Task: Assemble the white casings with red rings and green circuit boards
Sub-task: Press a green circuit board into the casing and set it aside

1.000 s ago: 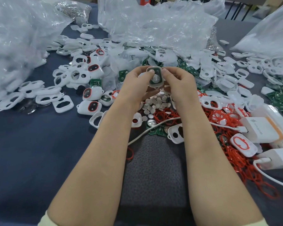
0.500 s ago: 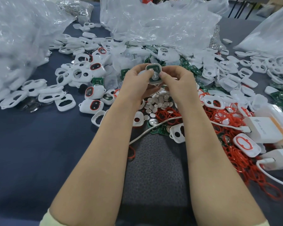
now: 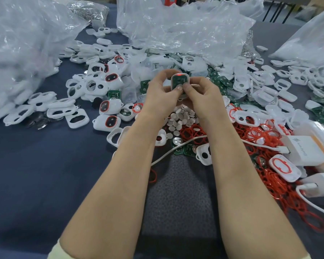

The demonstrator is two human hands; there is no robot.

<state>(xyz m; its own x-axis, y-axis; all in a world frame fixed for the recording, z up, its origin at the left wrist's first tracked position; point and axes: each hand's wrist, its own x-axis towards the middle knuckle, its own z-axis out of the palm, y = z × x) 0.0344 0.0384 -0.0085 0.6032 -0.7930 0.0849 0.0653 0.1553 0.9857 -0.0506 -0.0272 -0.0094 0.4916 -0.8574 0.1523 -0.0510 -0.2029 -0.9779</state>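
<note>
I'm seeing a clear plastic bag (image 3: pixel 26 43) lying at 10 o'clock on the table (image 3: pixel 26 174). Finished casings with red rings (image 3: pixel 108 122) are sitting at 8 o'clock of the hands. Left hand (image 3: pixel 157 94) is gripping a white casing (image 3: pixel 188 81) from its left side, thumb pressing the green circuit board (image 3: pixel 179 81) seated inside. Casing is hanging above the table, over a pile of white discs (image 3: pixel 183 116). Red light (image 3: pixel 179 74) is glowing at its 12 o'clock edge. Right hand (image 3: pixel 202 94) is gripping the same casing from the right, thumb also pressing the board. Loose red rings (image 3: pixel 265 139) are piling up at 4 o'clock, beside a white charger block (image 3: pixel 303 148).
</note>
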